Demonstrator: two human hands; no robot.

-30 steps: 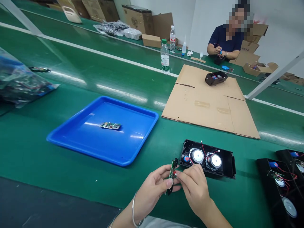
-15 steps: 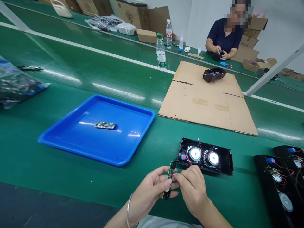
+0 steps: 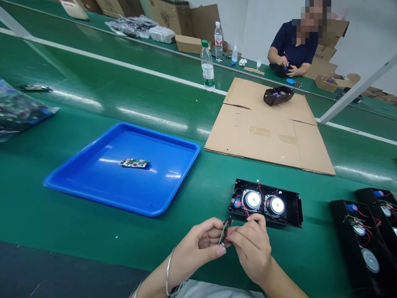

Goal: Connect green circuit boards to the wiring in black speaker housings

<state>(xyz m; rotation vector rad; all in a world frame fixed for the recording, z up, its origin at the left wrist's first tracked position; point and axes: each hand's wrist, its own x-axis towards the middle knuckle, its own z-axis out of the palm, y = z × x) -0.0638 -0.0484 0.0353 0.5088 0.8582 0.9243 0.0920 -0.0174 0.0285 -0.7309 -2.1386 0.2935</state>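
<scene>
My left hand point(image 3: 201, 244) is closed around the edges of a small green circuit board point(image 3: 223, 234), tilted nearly edge-on above the table. My right hand point(image 3: 251, 244) is pinched against the board's right side. A red wire point(image 3: 245, 210) runs from the speaker housing to behind the right fingers; the wire connector in the pinch is now hidden by the fingertips. Just beyond the hands lies the black speaker housing point(image 3: 290, 211), open side up, with two round silver-backed speakers point(image 3: 252, 200) and loose red leads.
Left of the hands is a blue tray point(image 3: 151, 210) holding another circuit board point(image 3: 134, 163). More black housings point(image 3: 344, 231) stand at the right edge. Flattened cardboard point(image 3: 263, 145) and a water bottle point(image 3: 207, 68) lie farther back. Across the bench a person point(image 3: 290, 45) handles a black part.
The board has turned in my left hand, showing less of its green face. My right fingertips have closed in over the connector. The whole view has shifted slightly.
</scene>
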